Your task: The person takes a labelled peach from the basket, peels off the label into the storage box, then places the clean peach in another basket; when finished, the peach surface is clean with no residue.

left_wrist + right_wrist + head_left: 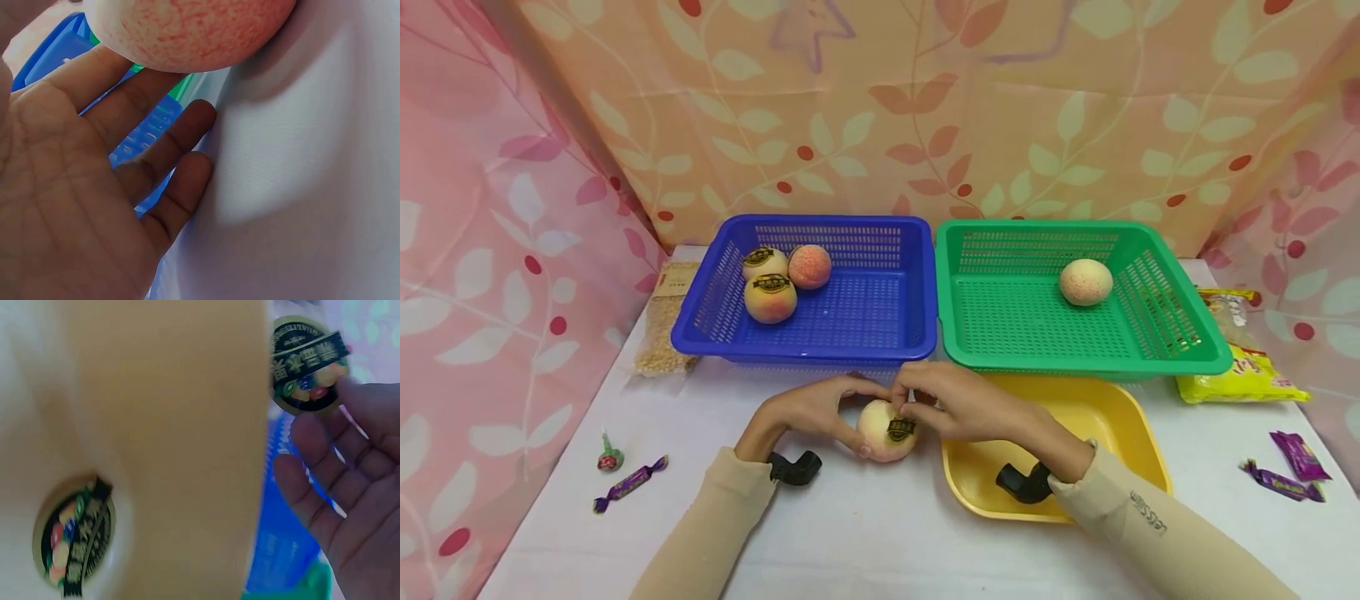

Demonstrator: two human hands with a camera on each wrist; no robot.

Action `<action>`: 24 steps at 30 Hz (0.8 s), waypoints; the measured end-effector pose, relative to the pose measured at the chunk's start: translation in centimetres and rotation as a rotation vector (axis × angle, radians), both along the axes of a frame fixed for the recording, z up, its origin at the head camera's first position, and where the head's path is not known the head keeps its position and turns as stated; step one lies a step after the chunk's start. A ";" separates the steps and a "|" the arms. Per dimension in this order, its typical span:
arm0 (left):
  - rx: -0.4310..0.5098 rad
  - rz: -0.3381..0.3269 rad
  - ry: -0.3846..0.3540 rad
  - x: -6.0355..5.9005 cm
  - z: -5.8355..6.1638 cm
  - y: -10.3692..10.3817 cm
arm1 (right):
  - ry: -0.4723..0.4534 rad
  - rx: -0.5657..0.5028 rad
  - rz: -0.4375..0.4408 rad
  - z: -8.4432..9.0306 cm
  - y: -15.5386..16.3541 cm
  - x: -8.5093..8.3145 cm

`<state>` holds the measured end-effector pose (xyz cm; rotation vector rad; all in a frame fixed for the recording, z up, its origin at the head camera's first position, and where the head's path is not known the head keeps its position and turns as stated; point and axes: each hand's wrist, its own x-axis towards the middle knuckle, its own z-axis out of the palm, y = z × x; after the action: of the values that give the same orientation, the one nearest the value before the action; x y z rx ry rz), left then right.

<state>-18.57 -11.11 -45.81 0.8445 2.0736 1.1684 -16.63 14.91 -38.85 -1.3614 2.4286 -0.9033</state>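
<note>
A pale pink peach (pixel 877 432) sits on the white tabletop in front of the baskets. My left hand (pixel 820 412) steadies it, thumb at its near side and fingers at the far side; the left wrist view shows the other fingers spread below its reddish skin. On the peach is a round black-and-gold fruit sticker (pixel 308 365). My right hand (pixel 958 402) reaches across the yellow tray (pixel 1138 417) and pinches the sticker's edge between thumb and fingertips. A second, similar sticker (pixel 74 536) lies in the tray.
A blue basket (pixel 827 350) holds several peaches, two with stickers (pixel 772 283). Beside it, a green basket (pixel 1075 362) holds one speckled peach (pixel 1086 282). Wrapped candies (pixel 630 483) lie left, more candies (pixel 1285 479) right. A grain bag (pixel 662 329) and a yellow snack bag (pixel 1240 375) flank the baskets.
</note>
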 end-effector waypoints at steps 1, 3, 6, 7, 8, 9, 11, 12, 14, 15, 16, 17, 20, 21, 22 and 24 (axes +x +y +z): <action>0.007 -0.008 -0.002 0.0 0.0 0.0 | -0.030 -0.027 -0.008 0.2 0.4 0.1; 0.017 -0.010 -0.017 0.0 0.0 -0.1 | -0.098 -0.078 -0.034 0.8 1.4 0.3; 0.016 -0.004 -0.032 -0.1 0.0 -0.1 | -0.168 -0.115 -0.090 1.5 3.3 0.6; 0.016 0.000 -0.039 -0.1 -0.1 -0.1 | -0.186 -0.116 -0.111 1.6 4.0 0.6; 0.017 0.004 -0.045 -0.1 -0.1 -0.1 | -0.199 -0.113 -0.131 1.7 4.6 0.7; 0.016 0.006 -0.051 -0.1 -0.1 -0.1 | -0.212 -0.108 -0.146 1.6 5.3 0.8; 0.014 0.007 -0.054 -0.1 -0.1 0.0 | -0.234 -0.085 -0.165 1.5 6.6 0.9; 0.012 0.008 -0.055 -0.1 -0.1 0.0 | -0.243 -0.075 -0.165 1.4 7.2 1.0; 0.006 0.012 -0.054 -0.1 -0.1 0.0 | -0.264 -0.048 -0.153 1.1 8.2 1.2; 0.003 0.014 -0.052 -0.1 -0.1 0.0 | -0.273 -0.029 -0.143 0.9 8.7 1.3; 0.002 0.016 -0.051 -0.1 -0.1 0.0 | -0.282 -0.010 -0.134 0.7 9.0 1.4; 0.001 0.018 -0.050 -0.2 -0.1 0.0 | -0.292 0.008 -0.122 0.5 9.3 1.4; 0.002 0.021 -0.047 -0.2 -0.2 -0.1 | -0.346 0.063 -0.092 -0.3 9.7 1.4; 0.003 0.021 -0.046 -0.2 -0.2 -0.2 | -0.364 0.080 -0.081 -0.6 9.8 1.4; 0.004 0.020 -0.046 -0.2 -0.2 -0.2 | -0.388 0.093 -0.068 -0.8 9.8 1.4; 0.005 0.017 -0.043 -0.2 -0.3 -0.2 | -0.441 0.117 -0.043 -1.2 9.8 1.3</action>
<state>-18.75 -11.27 -46.08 0.7996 2.0477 1.1913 -15.30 24.69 -40.04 -0.9516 2.1384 -0.9379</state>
